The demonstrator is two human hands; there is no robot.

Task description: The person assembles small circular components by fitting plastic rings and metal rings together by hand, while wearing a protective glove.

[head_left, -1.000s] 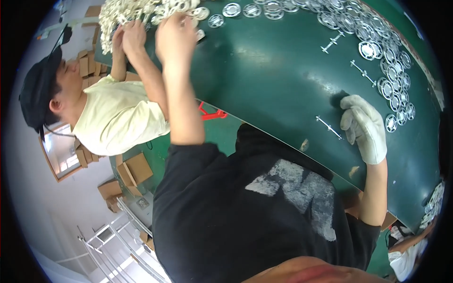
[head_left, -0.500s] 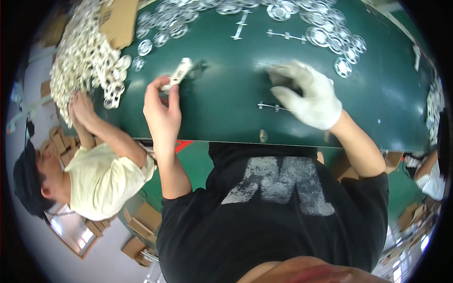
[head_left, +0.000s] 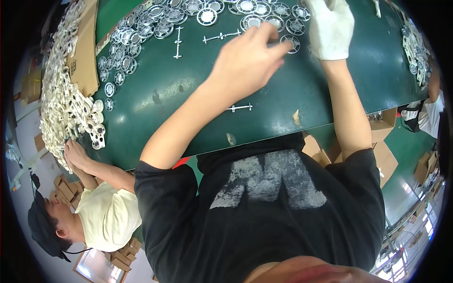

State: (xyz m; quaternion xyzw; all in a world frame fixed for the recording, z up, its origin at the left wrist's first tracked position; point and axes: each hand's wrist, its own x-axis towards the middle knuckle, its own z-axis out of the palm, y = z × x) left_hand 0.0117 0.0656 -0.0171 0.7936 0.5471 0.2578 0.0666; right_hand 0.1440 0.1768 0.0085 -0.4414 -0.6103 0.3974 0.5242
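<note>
My bare left hand (head_left: 250,59) reaches across the table with its fingers apart. Its fingertips are over or at the near edge of a round silver spoked disc (head_left: 291,44); whether they touch it I cannot tell. No object shows in that hand. My right hand (head_left: 332,33), in a white glove, is farther right at the top of the view, beside the discs. Its fingertips are partly cut off, so what it holds, if anything, is hidden. A thin silver crossbar piece (head_left: 239,108) lies on the table below my left forearm.
Many silver discs (head_left: 163,30) spread along the far side of the green table (head_left: 155,118). Two more crossbar pieces (head_left: 178,42) lie before them. White plastic parts (head_left: 85,113) heap up at left beside cardboard (head_left: 84,52), where a co-worker's hands (head_left: 75,155) work. Another person (head_left: 429,113) is at far right.
My left hand has swung right and away from me; the white plastic part it held no longer shows. My gloved right hand has moved farther out. The view has shifted to the right.
</note>
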